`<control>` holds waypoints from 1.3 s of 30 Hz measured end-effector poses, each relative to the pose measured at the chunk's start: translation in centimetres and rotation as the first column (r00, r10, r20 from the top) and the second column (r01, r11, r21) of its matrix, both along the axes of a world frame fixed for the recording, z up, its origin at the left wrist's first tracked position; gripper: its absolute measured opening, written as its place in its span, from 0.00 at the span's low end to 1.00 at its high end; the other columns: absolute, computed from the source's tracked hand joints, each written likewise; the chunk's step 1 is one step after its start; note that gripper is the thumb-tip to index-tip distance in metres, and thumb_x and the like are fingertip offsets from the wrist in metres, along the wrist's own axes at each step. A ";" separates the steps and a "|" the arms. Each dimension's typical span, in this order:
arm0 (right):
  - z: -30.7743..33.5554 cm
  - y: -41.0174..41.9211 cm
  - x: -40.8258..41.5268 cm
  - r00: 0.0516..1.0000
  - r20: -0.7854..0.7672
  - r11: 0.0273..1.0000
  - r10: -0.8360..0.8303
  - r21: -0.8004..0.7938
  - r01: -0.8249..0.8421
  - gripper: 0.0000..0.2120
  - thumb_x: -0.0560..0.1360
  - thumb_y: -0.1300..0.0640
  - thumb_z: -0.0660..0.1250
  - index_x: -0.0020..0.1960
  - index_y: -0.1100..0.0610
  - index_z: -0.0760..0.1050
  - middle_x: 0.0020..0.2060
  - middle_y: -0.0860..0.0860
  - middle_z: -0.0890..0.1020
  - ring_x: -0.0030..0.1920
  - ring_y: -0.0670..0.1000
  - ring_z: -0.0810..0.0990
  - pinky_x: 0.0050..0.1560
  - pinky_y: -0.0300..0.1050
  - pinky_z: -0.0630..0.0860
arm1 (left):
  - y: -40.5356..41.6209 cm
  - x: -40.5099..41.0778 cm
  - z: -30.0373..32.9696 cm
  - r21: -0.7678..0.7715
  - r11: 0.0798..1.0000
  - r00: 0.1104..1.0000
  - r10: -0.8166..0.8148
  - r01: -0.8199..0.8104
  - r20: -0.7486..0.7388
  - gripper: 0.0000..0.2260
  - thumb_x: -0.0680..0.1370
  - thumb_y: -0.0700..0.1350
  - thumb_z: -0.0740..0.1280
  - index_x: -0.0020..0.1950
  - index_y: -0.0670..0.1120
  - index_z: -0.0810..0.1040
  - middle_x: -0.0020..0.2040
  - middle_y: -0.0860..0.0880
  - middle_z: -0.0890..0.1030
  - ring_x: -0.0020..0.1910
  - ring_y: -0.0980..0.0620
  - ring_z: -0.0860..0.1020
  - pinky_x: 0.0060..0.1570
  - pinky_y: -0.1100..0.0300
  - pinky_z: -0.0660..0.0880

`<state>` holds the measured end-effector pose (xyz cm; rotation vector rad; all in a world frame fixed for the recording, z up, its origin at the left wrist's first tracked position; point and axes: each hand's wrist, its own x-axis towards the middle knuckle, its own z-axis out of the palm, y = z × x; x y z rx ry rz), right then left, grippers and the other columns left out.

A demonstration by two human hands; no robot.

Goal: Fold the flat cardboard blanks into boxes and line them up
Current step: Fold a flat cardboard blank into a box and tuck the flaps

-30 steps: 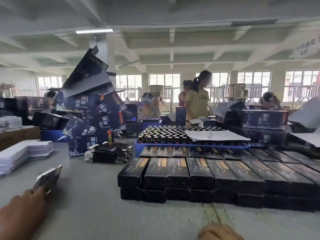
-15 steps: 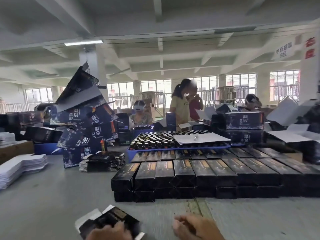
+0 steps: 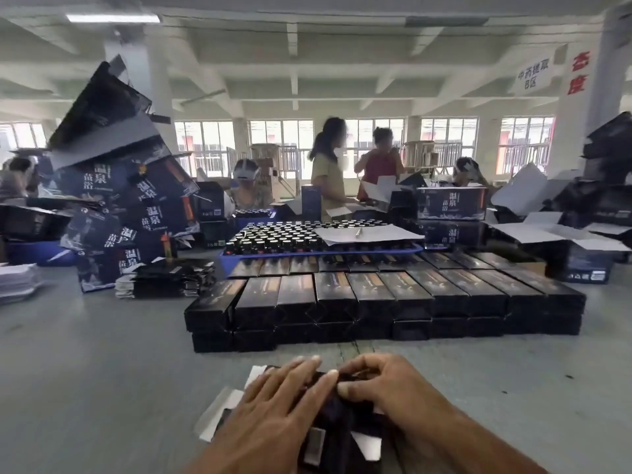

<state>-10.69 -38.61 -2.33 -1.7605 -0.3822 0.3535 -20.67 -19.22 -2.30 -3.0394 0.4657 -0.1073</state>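
item: cardboard blank [image 3: 337, 422], dark printed face with white flaps showing at its left edge and near edge; lies on the grey desk [image 3: 102, 371] at the near centre, mostly covered by both hands.

left hand [image 3: 273, 408]: laid over the left part of the blank, fingers [image 3: 304, 366] straight and spread, pressing flat on the card.

right hand [image 3: 386, 388]: on the right part of the blank, fingers curled, thumb tip and fingertips pinching the dark card at its upper middle, touching the left hand's fingertips.

folded boxes [image 3: 376, 299]: dark, long, set side by side in rows, stacked in layers, just beyond the hands at desk centre and running to the right.

stack of flat blanks [image 3: 164, 278]: dark with white edges, left of the folded boxes.

blue tray [image 3: 321, 249]: behind the boxes, filled with small dark bottles; a white sheet [image 3: 366, 232] with a pen rests on the bottles.

large printed cartons [image 3: 116, 186]: dark, with white characters, heaped unevenly at far left.

white sheet pile [image 3: 17, 282]: at left edge of desk.

people [image 3: 328, 165]: standing and seated beyond the desk, blurred.
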 end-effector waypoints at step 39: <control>1.0 0.6 -2.9 0.991 0.070 0.989 0.110 0.096 -0.117 0.10 0.79 0.57 0.69 0.55 0.43 0.80 0.50 0.52 0.87 0.48 0.55 0.87 0.42 0.44 0.82 | 1.3 0.9 1.0 -0.118 0.993 0.843 0.043 0.025 0.536 0.30 0.77 0.74 0.50 0.75 0.62 0.66 0.59 0.52 0.79 0.52 0.50 0.80 0.50 0.50 0.77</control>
